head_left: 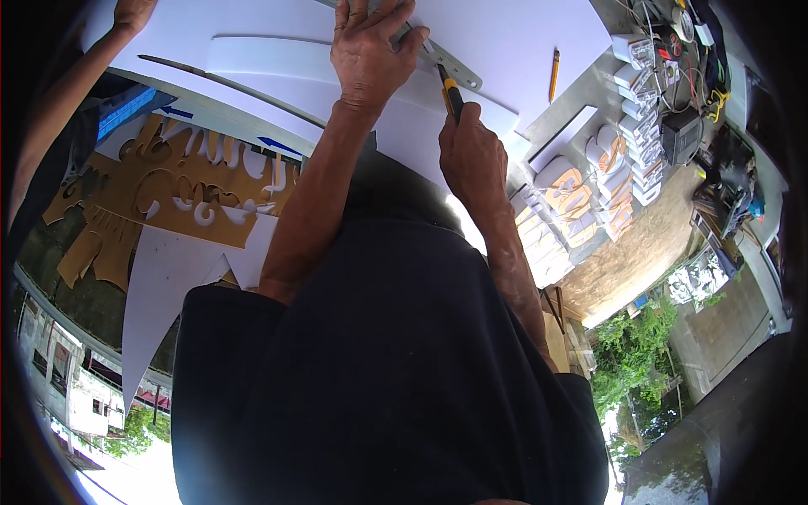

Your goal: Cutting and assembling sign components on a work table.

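Note:
My left hand (370, 55) presses down with spread fingers on a metal ruler (461, 71), which lies slantwise on a large white sheet (522, 38). In my right hand (473, 156) is a yellow and black utility knife (450, 91). Its tip is at the ruler's near edge, close to my left fingers; whether the blade bites into the sheet is too small to tell. A long white strip with a curved edge (278, 57) lies under and beside my left wrist. Farther right, a yellow pencil (554, 76) rests on the sheet.
Another person's arm (71, 101) reaches in at the left. Cut-out brown-and-white panels (168, 189) lie below the table edge there. A long thin dark strip (227, 88) runs along that side. White and orange cut letters (572, 198) and tangled cables (673, 50) are at the right.

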{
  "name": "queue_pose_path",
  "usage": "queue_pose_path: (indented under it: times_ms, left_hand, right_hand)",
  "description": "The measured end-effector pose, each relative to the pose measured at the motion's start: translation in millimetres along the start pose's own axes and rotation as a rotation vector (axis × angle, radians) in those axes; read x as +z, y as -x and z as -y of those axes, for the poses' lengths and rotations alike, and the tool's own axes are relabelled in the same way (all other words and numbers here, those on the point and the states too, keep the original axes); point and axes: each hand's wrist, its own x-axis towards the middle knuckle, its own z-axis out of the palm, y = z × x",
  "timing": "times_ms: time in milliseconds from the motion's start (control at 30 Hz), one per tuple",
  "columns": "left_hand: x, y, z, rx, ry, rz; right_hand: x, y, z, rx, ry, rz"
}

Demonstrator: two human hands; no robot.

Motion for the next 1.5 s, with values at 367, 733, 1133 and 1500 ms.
queue_pose_path:
  times_ms: [367,733,1133,1500]
  left_hand:
    - [-4,0,-2,0.033,-0.038,0.04]
    - [-5,2,2,0.037,-0.037,0.039]
    - [-4,3,2,0.04,-0.027,0.021]
    - [0,4,7,0.042,-0.015,-0.004]
  right_hand:
    - [1,-18,-9,-0.1,-0.181,-0.11]
    - [-1,-32,0,-0.177,-0.107,-0.104]
    - [5,-30,-4,-0.165,-0.034,-0.094]
    - [10,-15,1,-0.076,0.038,-0.054]
